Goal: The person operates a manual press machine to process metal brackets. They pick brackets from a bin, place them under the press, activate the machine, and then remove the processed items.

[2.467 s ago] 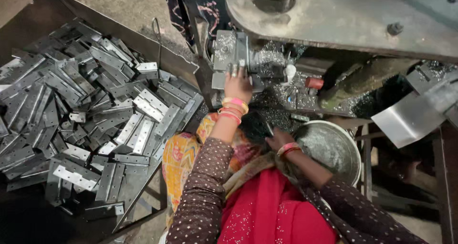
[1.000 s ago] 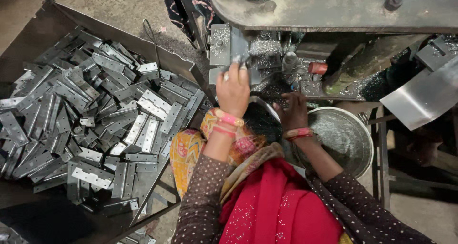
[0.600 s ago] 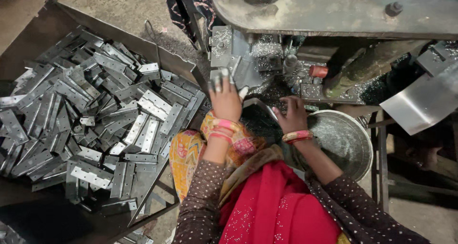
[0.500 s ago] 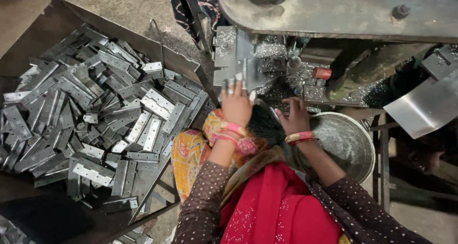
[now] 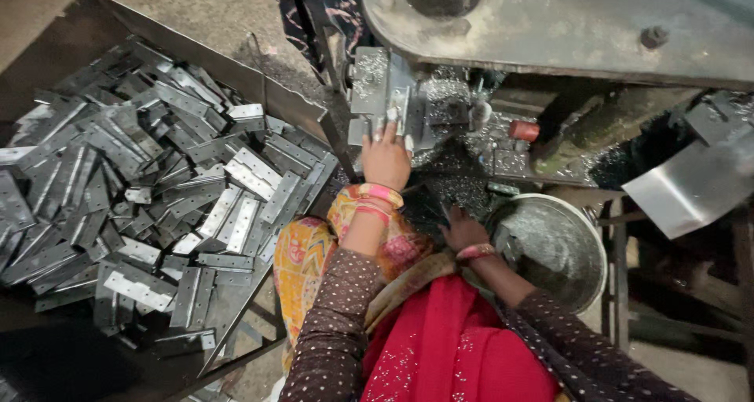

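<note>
My left hand (image 5: 386, 157), with pink and orange bangles at the wrist, reaches up to the machine's fixture (image 5: 408, 104). Its fingertips press a small grey hinge plate (image 5: 375, 96) against the fixture. My right hand (image 5: 463, 231) sits lower, in the dark gap just left of a round metal bowl (image 5: 577, 280). Its fingers curl downward and what they hold is hidden. Metal shavings (image 5: 459, 186) cover the bed between the two hands.
A large dark tray (image 5: 259, 96) at left holds a heap of several grey hinge plates (image 5: 141, 190). The machine's heavy steel arm (image 5: 565, 25) overhangs the fixture. A bent metal sheet (image 5: 695, 186) juts out at right. Another person's patterned cloth (image 5: 314, 1) shows at the top.
My left hand drew back with a plate, then pushed forward again onto the fixture. My right hand sank from the machine bed down beside the bowl.
</note>
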